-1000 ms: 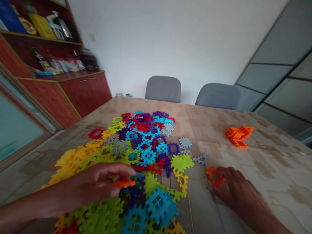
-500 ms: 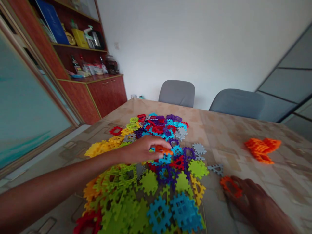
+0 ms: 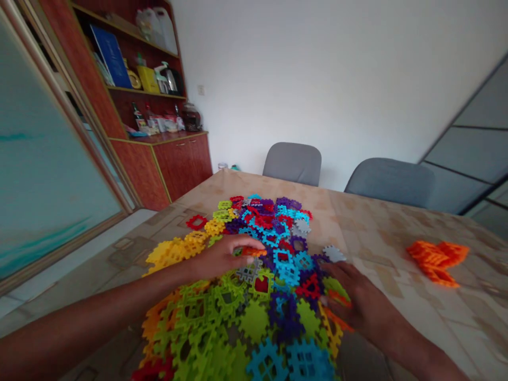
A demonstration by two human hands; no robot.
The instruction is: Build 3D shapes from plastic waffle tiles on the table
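Note:
My left hand (image 3: 227,255) is over the middle of a heap of notched, interlocking plastic tiles. Its thumb and fingers pinch an orange tile (image 3: 254,252). A grey window tile (image 3: 249,270) lies just below the fingertips. At the heap's right edge my right hand (image 3: 359,293) is closed round an orange frame tile (image 3: 340,320), which its fingers partly cover. Around that hand are a lime-green tile (image 3: 333,286), a red triangular tile (image 3: 309,286) and a grey tile (image 3: 334,253).
Several joined orange tiles (image 3: 438,259) stand on the right of the patterned tablecloth (image 3: 381,238). Yellow tiles (image 3: 170,251) are heaped at the left, blue window tiles (image 3: 307,360) nearest me. Two grey chairs (image 3: 292,163) stand behind the table, a cabinet (image 3: 182,164) back left.
My right hand has moved left with the orange frame tile, from the bare cloth to the heap's edge. My left hand, still pinching its orange tile, has shifted slightly left.

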